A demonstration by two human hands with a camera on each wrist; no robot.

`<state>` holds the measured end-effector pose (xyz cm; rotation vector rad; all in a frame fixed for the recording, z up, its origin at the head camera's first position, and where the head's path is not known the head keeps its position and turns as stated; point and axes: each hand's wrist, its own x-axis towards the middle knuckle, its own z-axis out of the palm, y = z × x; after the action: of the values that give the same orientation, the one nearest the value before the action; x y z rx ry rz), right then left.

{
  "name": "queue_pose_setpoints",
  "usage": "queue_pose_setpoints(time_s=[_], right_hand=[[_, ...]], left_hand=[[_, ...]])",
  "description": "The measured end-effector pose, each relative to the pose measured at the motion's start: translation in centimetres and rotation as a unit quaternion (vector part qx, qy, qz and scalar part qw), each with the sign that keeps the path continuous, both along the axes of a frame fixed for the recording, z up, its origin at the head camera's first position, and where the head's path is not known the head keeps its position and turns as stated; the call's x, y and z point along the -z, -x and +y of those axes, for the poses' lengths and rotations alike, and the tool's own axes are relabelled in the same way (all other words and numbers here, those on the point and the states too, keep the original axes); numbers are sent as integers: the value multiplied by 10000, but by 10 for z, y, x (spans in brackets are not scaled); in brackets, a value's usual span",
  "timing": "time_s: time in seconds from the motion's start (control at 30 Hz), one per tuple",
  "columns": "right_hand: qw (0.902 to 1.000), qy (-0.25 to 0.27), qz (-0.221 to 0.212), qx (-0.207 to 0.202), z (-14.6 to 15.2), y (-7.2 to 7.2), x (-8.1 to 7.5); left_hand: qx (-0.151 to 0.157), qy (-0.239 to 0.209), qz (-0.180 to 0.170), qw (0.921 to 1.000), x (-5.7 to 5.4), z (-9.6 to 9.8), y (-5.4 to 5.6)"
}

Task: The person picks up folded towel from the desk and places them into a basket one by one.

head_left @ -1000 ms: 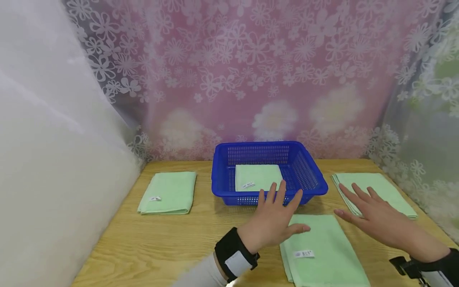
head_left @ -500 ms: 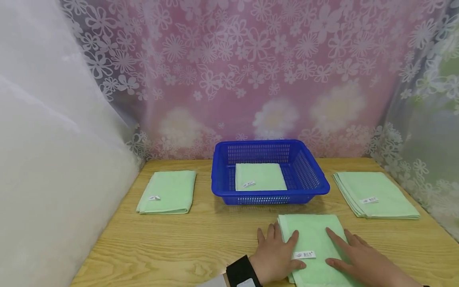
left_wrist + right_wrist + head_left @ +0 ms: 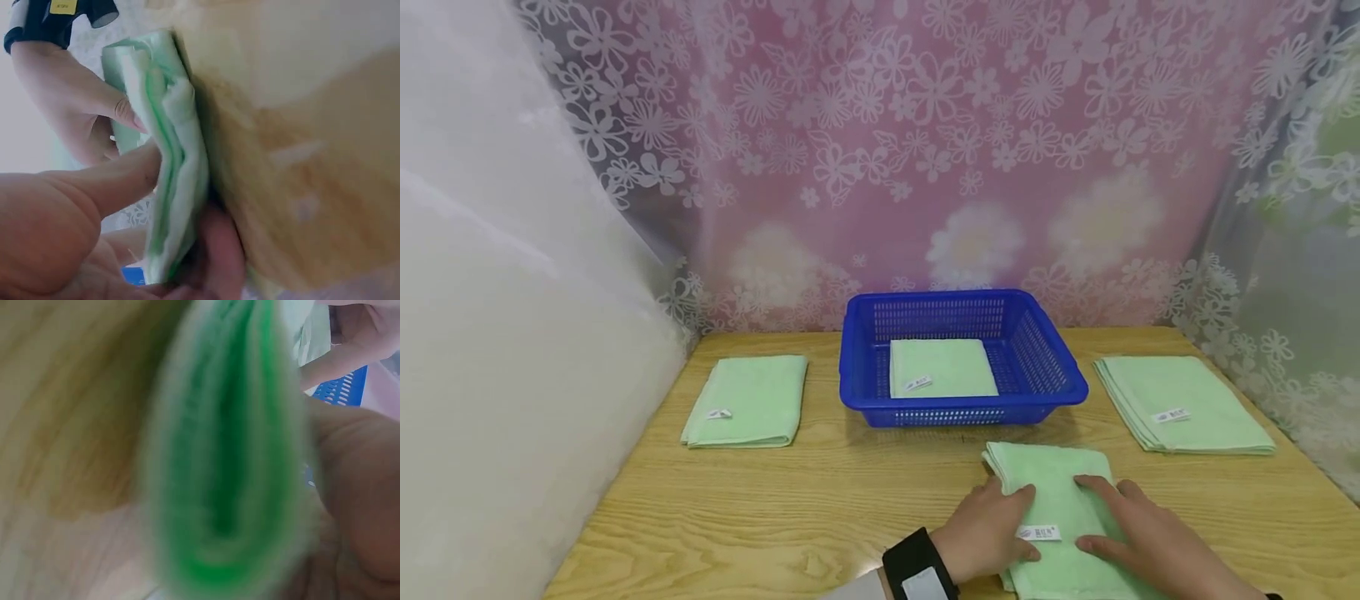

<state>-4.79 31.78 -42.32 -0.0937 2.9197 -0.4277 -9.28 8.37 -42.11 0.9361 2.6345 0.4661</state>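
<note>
A folded light-green towel point(image 3: 1057, 492) with a small white label lies at the front of the table, its left side slightly raised. My left hand point(image 3: 981, 533) grips the towel's left edge; in the left wrist view its thumb presses the top and fingers point(image 3: 222, 250) reach underneath. On the opposite edge, my right hand point(image 3: 1153, 542) holds the towel, with thumb and index finger on the upper face and the other fingers hidden over the side. The towel's layered fold point(image 3: 225, 487) fills the middle of the right wrist view, blurred.
Behind the hands stands a blue plastic basket point(image 3: 962, 403) with another folded green towel point(image 3: 943, 367) inside. One more folded towel point(image 3: 748, 400) lies at the left of the wooden table point(image 3: 760, 517), and another point(image 3: 1183, 404) at the right. Curtains point(image 3: 940, 167) enclose the back and sides.
Both hands have come down from above the table onto the front towel and taken hold of its left and right edges. Its left side has lifted slightly.
</note>
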Motion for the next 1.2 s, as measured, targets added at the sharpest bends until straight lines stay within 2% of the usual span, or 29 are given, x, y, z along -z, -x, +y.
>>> queue_pose_setpoints(time_s=[0.13, 0.2, 0.27, 0.37, 0.47, 0.6, 0.7, 0.77, 0.87, 0.97, 1.07, 1.2], right_hand=[[9997, 193, 150, 58, 0, -1, 0], [9993, 203, 309, 32, 0, -2, -1], [9987, 151, 482, 39, -1, -2, -4], [9959, 40, 900, -19, -1, -3, -14], [9919, 86, 1255, -175, 5, -4, -34], [9845, 319, 1656, -474, 19, -5, -63], [9777, 628, 1887, -670, 28, -6, -80], [9734, 797, 1998, -788, 28, -3, -88], [9702, 789, 2118, -876, 23, 2, -96], [9712, 610, 2111, -922, 14, 9, -103], [9751, 587, 1909, -964, 1, 21, -110], [9787, 741, 1626, -1011, -24, 42, -122]], left_hand=[[-145, -389, -650, 9970, 6, 1, 4], [-177, -489, -743, 9959, 8, 1, 4], [-170, -578, -711, 9957, 6, -1, 2], [-147, -794, -672, 9945, -8, -7, -2], [-129, -1279, -705, 9892, -31, -16, -2], [-52, -1888, -693, 9796, -69, -29, 2], [64, -1959, -525, 9792, -94, -36, 3], [94, -1912, -404, 9807, -105, -40, 2], [56, -1841, -276, 9825, -114, -45, 4], [-89, -1885, -369, 9813, -116, -50, 11], [-244, -2114, -671, 9748, -115, -60, 24], [-384, -2496, -1114, 9612, -119, -86, 43]])
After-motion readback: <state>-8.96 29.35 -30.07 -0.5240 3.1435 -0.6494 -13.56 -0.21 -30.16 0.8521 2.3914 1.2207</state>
